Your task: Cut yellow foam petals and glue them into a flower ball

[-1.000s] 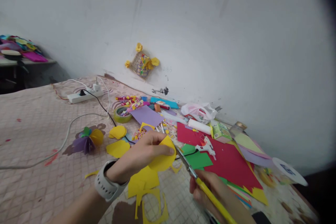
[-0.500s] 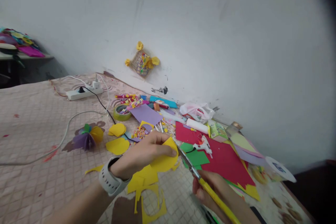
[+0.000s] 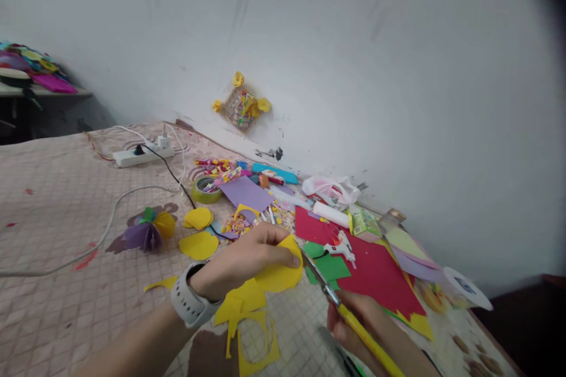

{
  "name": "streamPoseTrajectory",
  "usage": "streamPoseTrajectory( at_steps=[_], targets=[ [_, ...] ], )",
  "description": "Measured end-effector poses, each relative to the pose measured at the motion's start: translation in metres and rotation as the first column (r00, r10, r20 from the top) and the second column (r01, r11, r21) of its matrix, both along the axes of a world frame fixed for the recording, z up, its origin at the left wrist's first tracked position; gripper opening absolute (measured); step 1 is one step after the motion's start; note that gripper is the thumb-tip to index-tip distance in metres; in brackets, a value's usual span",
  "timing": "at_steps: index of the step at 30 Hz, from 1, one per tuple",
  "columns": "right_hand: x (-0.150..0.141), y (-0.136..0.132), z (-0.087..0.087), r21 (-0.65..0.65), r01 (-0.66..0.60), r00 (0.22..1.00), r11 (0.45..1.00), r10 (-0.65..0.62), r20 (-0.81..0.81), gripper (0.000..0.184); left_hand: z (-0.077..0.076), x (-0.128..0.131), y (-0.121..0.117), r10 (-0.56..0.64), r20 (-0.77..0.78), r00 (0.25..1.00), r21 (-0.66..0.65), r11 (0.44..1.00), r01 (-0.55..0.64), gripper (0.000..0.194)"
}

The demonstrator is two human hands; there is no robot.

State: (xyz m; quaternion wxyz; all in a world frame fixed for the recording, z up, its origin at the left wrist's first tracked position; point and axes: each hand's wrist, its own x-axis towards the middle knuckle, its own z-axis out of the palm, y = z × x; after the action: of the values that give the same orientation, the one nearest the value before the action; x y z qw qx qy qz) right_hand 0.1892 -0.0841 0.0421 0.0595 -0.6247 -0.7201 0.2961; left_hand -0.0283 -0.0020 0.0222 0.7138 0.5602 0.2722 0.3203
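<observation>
My left hand [image 3: 259, 256] pinches a rounded piece of yellow paper [image 3: 280, 274] between thumb and fingers. In my right hand [image 3: 360, 324] is a pair of scissors [image 3: 329, 291] with yellow handles, its blades lying at the right edge of that piece. Whether the blades are apart is hard to make out. Below the left hand lie yellow paper offcuts [image 3: 254, 341], one with a round hole cut through it. Beyond the left wrist rest rounded yellow paper pieces [image 3: 198, 245] and a small stack of yellow circles [image 3: 198, 218].
A purple and yellow paper flower [image 3: 148, 232] sits at left near a cable and a power strip [image 3: 141, 156]. Green paper [image 3: 329, 268], a glue gun [image 3: 341, 247] and red card [image 3: 380, 274] lie to the right. Clear tape [image 3: 207, 189] and a plastic bag [image 3: 331, 189] stand farther back.
Both hands have shifted slightly to the right, with the yellow piece turned a little against the scissor blades. The other things on the table lie as before.
</observation>
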Motion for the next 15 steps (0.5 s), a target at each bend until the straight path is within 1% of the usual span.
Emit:
streamPoseTrajectory(
  at_steps=[4, 8, 10, 15],
  targets=[
    [0.0034, -0.0021, -0.0041, 0.005, 0.008, 1.000, 1.000, -0.008, 0.003, 0.034, 0.0019, 0.0002, -0.0016, -0.014, -0.010, 1.000, -0.014, 1.000, 0.014, 0.014],
    [0.0082, -0.0027, -0.0096, 0.062, -0.017, 1.000, 0.998, 0.018, -0.026, 0.035, 0.0050, 0.0004, -0.0027, -0.015, -0.018, 1.000, -0.011, 1.000, 0.015, 0.013],
    [0.0096, -0.0031, -0.0107, 0.067, -0.024, 0.999, 0.997, 0.025, -0.023, 0.036, 0.0056, 0.0005, -0.0028, -0.019, -0.022, 1.000, -0.015, 1.000, 0.019, 0.013],
    [0.0093, -0.0062, -0.0090, 0.065, 0.018, 1.000, 0.998, -0.019, 0.012, 0.032, 0.0037, 0.0009, -0.0024, -0.019, -0.032, 0.999, -0.015, 1.000, 0.019, 0.015]
  ],
)
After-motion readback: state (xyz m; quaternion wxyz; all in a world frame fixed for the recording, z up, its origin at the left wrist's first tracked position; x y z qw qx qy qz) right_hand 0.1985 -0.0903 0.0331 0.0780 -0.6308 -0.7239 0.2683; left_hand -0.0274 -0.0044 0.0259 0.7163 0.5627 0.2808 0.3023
